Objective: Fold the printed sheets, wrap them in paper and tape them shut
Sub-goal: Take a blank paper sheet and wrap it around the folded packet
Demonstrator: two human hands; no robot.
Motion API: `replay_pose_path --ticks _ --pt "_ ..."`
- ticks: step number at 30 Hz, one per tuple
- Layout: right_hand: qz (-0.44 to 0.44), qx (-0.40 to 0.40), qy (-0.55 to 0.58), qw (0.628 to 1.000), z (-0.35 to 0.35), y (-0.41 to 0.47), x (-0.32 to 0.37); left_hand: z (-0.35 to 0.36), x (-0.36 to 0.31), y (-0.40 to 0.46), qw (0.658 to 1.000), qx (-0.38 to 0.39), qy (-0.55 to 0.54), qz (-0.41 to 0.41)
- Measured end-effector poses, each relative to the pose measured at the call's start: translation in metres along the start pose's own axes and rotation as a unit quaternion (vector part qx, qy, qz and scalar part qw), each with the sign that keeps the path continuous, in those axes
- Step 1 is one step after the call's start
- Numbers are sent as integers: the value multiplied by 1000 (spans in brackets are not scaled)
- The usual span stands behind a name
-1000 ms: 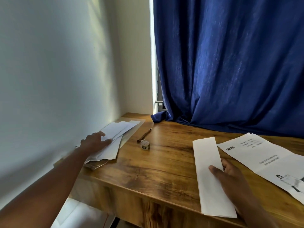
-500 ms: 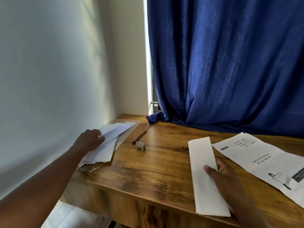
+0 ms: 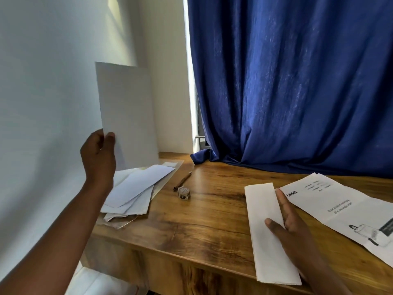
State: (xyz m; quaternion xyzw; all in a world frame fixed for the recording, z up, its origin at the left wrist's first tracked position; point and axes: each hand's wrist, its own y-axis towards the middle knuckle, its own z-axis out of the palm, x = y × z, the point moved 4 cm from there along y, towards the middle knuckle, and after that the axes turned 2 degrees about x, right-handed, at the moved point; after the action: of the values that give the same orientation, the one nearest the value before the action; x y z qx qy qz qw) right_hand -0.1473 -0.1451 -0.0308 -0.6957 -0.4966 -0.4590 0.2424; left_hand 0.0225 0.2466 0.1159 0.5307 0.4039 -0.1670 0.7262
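Note:
My left hand (image 3: 98, 155) pinches the lower left corner of a blank white sheet (image 3: 127, 116) and holds it upright above a pile of white papers (image 3: 136, 192) at the table's left end. A folded white strip (image 3: 270, 233) lies on the wooden table (image 3: 212, 226) near the front edge. On the strip's right side rests my right hand (image 3: 291, 226), fingers straight and thumb across the paper. To the right lies an unfolded printed sheet (image 3: 344, 207) with black text and a drawing. A small tape roll (image 3: 184, 193) stands in the middle of the table.
A brown pen (image 3: 182, 181) lies just behind the tape roll. A blue curtain (image 3: 297, 81) hangs along the back and its hem rests on the table. A white wall (image 3: 42, 103) runs close on the left. Something white (image 3: 95, 282) lies below the table's left corner.
My left hand has lifted one blank sheet off the pile and raised it upright. My right hand has stayed on the folded strip.

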Motion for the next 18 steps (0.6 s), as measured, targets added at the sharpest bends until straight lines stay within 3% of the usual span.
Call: replay_pose_path --ticks 3,7,12,18 --pt "-6 17 53 998 1 -6 2 31 -19 -49 966 90 -198 -140" --pt "19 39 166 985 -2 -18 10 77 -36 -135 892 177 -313 -274" --pt "-14 59 247 967 -20 -38 16 118 -45 -226 828 243 -334 -379" --pt "21 -32 210 977 -52 -41 7 147 -38 -277 769 309 -296 -474"
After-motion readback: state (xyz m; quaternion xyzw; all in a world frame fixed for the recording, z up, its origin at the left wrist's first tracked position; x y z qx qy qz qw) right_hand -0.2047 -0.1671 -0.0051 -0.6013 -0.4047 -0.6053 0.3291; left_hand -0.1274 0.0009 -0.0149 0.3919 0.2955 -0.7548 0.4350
